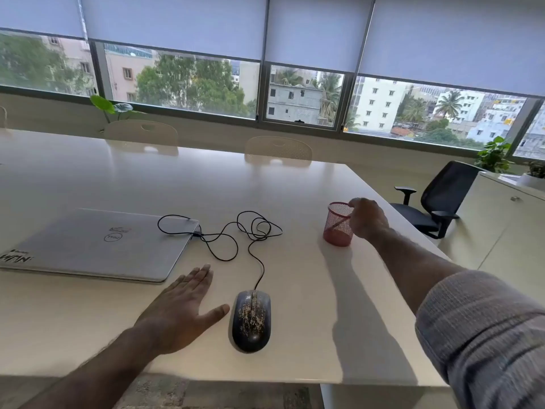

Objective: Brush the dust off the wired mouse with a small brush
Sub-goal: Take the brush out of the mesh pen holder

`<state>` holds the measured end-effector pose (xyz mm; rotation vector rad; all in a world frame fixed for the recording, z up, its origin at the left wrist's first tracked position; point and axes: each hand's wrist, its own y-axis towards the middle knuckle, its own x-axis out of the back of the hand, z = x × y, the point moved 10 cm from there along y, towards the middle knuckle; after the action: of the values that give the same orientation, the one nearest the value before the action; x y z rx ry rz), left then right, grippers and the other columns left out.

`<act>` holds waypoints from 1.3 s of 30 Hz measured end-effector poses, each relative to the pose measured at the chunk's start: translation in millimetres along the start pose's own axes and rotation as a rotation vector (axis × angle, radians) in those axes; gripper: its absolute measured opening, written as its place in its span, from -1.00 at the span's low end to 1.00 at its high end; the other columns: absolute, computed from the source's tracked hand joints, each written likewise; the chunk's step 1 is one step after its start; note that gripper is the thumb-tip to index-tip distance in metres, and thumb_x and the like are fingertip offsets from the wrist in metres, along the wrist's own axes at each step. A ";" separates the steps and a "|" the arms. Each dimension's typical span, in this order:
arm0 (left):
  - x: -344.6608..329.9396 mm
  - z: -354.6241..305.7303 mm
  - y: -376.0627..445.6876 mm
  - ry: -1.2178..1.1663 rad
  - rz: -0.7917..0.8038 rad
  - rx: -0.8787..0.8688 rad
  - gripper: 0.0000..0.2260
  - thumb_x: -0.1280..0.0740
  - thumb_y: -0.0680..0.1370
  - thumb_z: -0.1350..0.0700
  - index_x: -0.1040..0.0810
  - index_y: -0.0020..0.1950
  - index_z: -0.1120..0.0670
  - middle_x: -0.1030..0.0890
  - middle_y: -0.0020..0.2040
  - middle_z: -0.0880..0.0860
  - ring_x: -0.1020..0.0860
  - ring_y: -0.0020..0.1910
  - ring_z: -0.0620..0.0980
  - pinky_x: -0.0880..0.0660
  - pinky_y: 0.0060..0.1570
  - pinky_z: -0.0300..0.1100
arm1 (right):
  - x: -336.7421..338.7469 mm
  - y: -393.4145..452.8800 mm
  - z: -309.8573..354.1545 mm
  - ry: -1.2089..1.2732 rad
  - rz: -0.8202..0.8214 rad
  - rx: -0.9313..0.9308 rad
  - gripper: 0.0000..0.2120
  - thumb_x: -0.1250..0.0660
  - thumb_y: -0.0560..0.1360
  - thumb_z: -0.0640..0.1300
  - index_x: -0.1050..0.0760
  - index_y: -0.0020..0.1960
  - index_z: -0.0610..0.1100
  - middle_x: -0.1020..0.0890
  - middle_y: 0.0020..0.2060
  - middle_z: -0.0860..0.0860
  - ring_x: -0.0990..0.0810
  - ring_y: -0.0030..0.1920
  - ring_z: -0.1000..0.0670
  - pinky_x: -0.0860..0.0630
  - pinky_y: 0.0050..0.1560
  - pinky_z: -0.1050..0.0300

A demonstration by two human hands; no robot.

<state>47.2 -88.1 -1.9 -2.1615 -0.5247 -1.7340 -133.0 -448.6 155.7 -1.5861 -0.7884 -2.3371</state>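
A white table (295, 187) is seen from above. The mouse (251, 320) is lying flat near the front edge, nose pointed to 12 o'clock, its dark top speckled with pale dust. Its cable (236, 228) is run from the nose toward 12 o'clock, looped loosely on the tabletop, and is plugged into the right side of a closed laptop (97, 246) at 10 o'clock from the mouse.

The left hand (180, 311) is laid palm down on the table just beside the mouse at 9 o'clock — fingers straight and together, thumb spread toward the mouse, its tip close to the shell; contact cannot be confirmed. Nothing is held by it.

The right hand (367, 218) is reached out to a red mesh cup (337, 224) standing upright at 1 o'clock from the mouse, well apart from it. The fingers are curled at the cup's right rim and appear to dip inside — whether the rim or something within is gripped cannot be told. A thin slanted stick is visible through the mesh; it cannot be identified as the brush.

A grey sleeve (483, 332) is pushed up the right forearm. A black chair (436, 202) is placed beyond the table's right edge at 2 o'clock.
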 end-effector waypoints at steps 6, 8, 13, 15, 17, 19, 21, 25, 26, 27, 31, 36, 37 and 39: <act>0.3 -0.6 2.1 0.013 -0.030 -0.013 -0.14 0.15 0.46 -0.51 0.32 0.56 -0.02 0.32 0.58 -0.09 0.29 0.55 -0.19 0.21 0.54 -0.20 | 0.7 2.1 3.3 0.004 -0.007 -0.051 -0.75 -0.32 0.51 -0.33 -0.64 0.15 -0.22 -0.69 0.11 -0.21 -0.64 0.15 -0.27 -0.57 0.11 -0.01; 1.5 0.7 2.0 0.019 -0.039 -0.008 -0.14 0.15 0.46 -0.51 0.32 0.56 -0.02 0.32 0.58 -0.09 0.29 0.55 -0.19 0.21 0.53 -0.20 | 4.3 3.0 4.1 0.001 -0.028 -0.036 -0.78 -0.33 0.52 -0.32 -0.65 0.12 -0.22 -0.70 0.07 -0.21 -0.65 0.13 -0.27 -0.59 0.09 -0.01; 1.5 -0.4 1.7 0.017 -0.040 -0.010 -0.14 0.13 0.48 -0.49 0.32 0.57 -0.01 0.30 0.58 -0.08 0.28 0.55 -0.18 0.22 0.52 -0.22 | 19.7 0.3 6.2 0.061 -0.134 0.027 -0.77 -0.28 0.52 -0.35 -0.67 0.08 -0.22 -0.72 0.01 -0.23 -0.65 0.07 -0.29 -0.55 0.00 0.01; 2.7 -0.9 1.3 0.010 -0.044 -0.011 -0.14 0.13 0.47 -0.49 0.32 0.57 -0.01 0.30 0.58 -0.08 0.28 0.55 -0.19 0.22 0.51 -0.22 | 29.2 -1.6 5.9 0.119 -0.187 0.031 -0.80 -0.29 0.52 -0.34 -0.66 0.05 -0.24 -0.72 -0.01 -0.24 -0.66 0.05 -0.30 -0.54 -0.02 0.02; 2.6 -0.9 0.3 -0.003 -0.042 -0.010 -0.14 0.11 0.48 -0.49 0.32 0.56 -0.01 0.30 0.58 -0.08 0.28 0.54 -0.19 0.22 0.51 -0.23 | 39.1 -4.7 5.3 0.187 -0.237 0.024 -0.86 -0.33 0.52 -0.29 -0.64 0.02 -0.26 -0.72 -0.04 -0.24 -0.66 0.01 -0.30 -0.51 -0.05 0.04; 3.1 -1.0 0.0 -0.014 -0.043 -0.006 -0.14 0.09 0.48 -0.48 0.32 0.57 -0.01 0.31 0.58 -0.07 0.28 0.54 -0.18 0.21 0.51 -0.22 | 48.6 -9.8 4.0 0.263 -0.287 0.016 -0.91 -0.40 0.49 -0.25 -0.61 -0.04 -0.27 -0.72 -0.13 -0.21 -0.62 -0.11 -0.25 -0.41 -0.14 0.10; 3.7 -1.3 0.2 -0.018 -0.045 -0.003 -0.14 0.08 0.49 -0.48 0.31 0.57 0.00 0.30 0.59 -0.06 0.28 0.55 -0.17 0.20 0.52 -0.20 | 56.1 -16.9 1.0 0.346 -0.328 -0.005 -0.88 -0.46 0.45 -0.21 -0.55 -0.12 -0.23 -0.64 -0.25 -0.13 -0.53 -0.22 -0.15 -0.35 -0.18 0.12; 5.5 -2.4 -0.4 -0.014 -0.056 -0.007 -0.14 0.07 0.50 -0.47 0.30 0.58 0.01 0.29 0.59 -0.07 0.28 0.55 -0.18 0.20 0.52 -0.20 | 65.6 -37.5 -4.7 0.506 -0.381 -0.058 -0.84 -0.43 0.42 -0.22 -0.45 -0.24 -0.16 -0.58 -0.31 -0.06 -0.52 -0.25 -0.12 -0.32 -0.21 0.12; 6.0 -2.7 -0.9 -0.016 -0.062 -0.008 -0.15 0.07 0.51 -0.47 0.30 0.58 0.01 0.29 0.59 -0.08 0.28 0.55 -0.18 0.20 0.51 -0.21 | 66.0 -44.2 -6.6 0.558 -0.379 -0.086 -0.86 -0.41 0.39 -0.22 -0.45 -0.24 -0.17 -0.61 -0.31 -0.09 -0.55 -0.25 -0.14 -0.36 -0.24 0.09; 6.7 -2.9 -1.4 -0.017 -0.068 -0.010 -0.15 0.07 0.51 -0.46 0.30 0.58 0.00 0.29 0.59 -0.08 0.28 0.55 -0.19 0.21 0.51 -0.22 | 64.6 -50.7 -8.4 0.621 -0.369 -0.121 -0.88 -0.40 0.38 -0.22 -0.45 -0.24 -0.19 -0.65 -0.31 -0.14 -0.61 -0.26 -0.18 -0.44 -0.25 0.03; 8.9 -4.6 -2.0 -0.021 -0.076 -0.015 -0.16 0.06 0.52 -0.45 0.29 0.58 0.01 0.28 0.60 -0.07 0.28 0.55 -0.18 0.21 0.51 -0.22 | 49.2 -82.9 -14.8 0.886 -0.318 -0.250 -0.87 -0.38 0.39 -0.22 -0.42 -0.24 -0.17 -0.69 -0.24 -0.32 -0.69 -0.46 -0.18 -0.50 -0.45 0.05; 13.1 -7.7 -4.9 -0.041 -0.103 -0.033 -0.16 0.02 0.53 -0.44 0.25 0.60 0.02 0.23 0.61 -0.07 0.23 0.57 -0.17 0.17 0.53 -0.21 | 19.3 -127.5 -7.4 1.189 -0.137 -0.330 -0.77 -0.28 0.56 -0.41 -0.43 0.18 -0.23 -0.67 -0.42 -0.14 -0.57 -0.63 0.09 -0.44 -0.64 0.26; 15.1 -8.0 -5.9 -0.047 -0.127 -0.039 -0.17 0.00 0.54 -0.43 0.22 0.61 0.03 0.20 0.61 -0.06 0.21 0.57 -0.17 0.15 0.53 -0.20 | 13.4 -137.7 -3.3 1.239 -0.074 -0.345 -0.75 -0.29 0.59 -0.41 -0.41 0.22 -0.22 -0.66 -0.40 -0.14 -0.59 -0.61 0.09 -0.48 -0.61 0.26; 20.2 -9.3 -8.1 -0.046 -0.194 -0.061 -0.20 -0.04 0.56 -0.39 0.14 0.62 0.03 0.11 0.63 -0.06 0.14 0.58 -0.16 0.11 0.53 -0.21 | 0.3 -158.6 1.4 1.357 0.048 -0.412 -0.77 -0.27 0.61 -0.42 -0.43 0.26 -0.32 -0.63 -0.28 -0.21 -0.65 -0.49 0.00 -0.57 -0.50 0.23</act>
<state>39.3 -83.7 20.0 -2.2636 -0.7236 -1.8235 -203.9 -315.4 107.0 0.1712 0.0676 -2.8111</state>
